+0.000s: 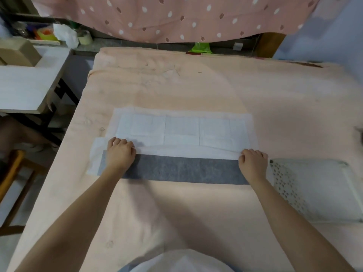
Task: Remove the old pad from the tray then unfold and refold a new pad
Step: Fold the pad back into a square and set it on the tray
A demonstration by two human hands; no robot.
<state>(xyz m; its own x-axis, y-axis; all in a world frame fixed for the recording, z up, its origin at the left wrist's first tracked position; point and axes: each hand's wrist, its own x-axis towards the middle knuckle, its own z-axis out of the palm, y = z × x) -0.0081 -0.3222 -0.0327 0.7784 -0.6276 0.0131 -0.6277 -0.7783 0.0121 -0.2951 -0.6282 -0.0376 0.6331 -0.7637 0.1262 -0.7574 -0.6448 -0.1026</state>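
A white pad [182, 130] lies spread across the peach-covered table, its creases showing as squares. Its near strip is folded over, so the grey backing [182, 169] faces up in a long band. My left hand [119, 154] grips the fold's edge at the left end, fingers curled. At the right end my right hand [254, 162] pinches the same edge. A white perforated tray [318, 191] rests to the right of the pad, close to my right hand; no pad shows in it.
The peach cloth [216, 85] covers the whole table. A white side table [25, 85] with a cardboard box [17, 52] stands at the left, a wooden chair [13, 173] below it. A pink dotted curtain [176, 16] hangs behind.
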